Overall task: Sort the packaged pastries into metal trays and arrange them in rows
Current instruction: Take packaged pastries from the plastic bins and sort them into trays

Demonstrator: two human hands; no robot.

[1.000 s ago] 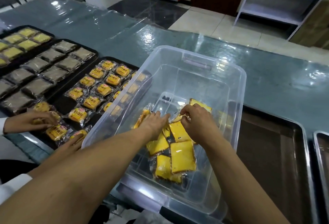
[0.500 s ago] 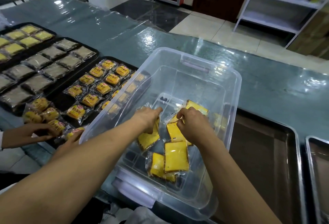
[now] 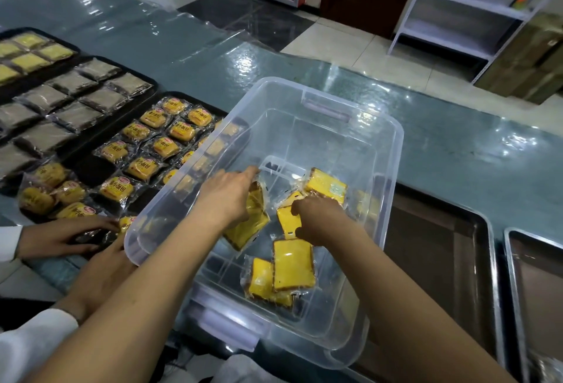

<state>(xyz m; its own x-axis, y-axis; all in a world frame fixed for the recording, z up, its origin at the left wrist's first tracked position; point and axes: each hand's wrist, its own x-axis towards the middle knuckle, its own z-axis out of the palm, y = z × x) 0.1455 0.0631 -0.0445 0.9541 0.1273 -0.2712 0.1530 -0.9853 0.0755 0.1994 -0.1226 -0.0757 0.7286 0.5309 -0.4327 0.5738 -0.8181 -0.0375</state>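
Both my hands reach into a clear plastic bin (image 3: 384, 151) that holds several yellow packaged cake slices. My left hand (image 3: 227, 196) grips a yellow packet (image 3: 248, 224) near the bin's middle. My right hand (image 3: 318, 219) pinches another yellow packet (image 3: 288, 218) beside it. A further packet (image 3: 327, 187) lies just beyond my right hand, and two more (image 3: 292, 265) lie loose near the bin's front. An empty metal tray (image 3: 451, 263) sits right of the bin.
Dark trays on the left hold rows of yellow buns (image 3: 161, 145), brown pastries (image 3: 76, 105) and yellow slices (image 3: 30, 56). Another person's hands (image 3: 61, 236) work at the bun tray's near end. A second metal tray (image 3: 536, 279) is far right. White shelving (image 3: 475, 4) stands beyond the counter.
My left hand has taken hold of a yellow packet and drawn it left. My right hand has closed on another. The other person's hand slid right along the bun tray.
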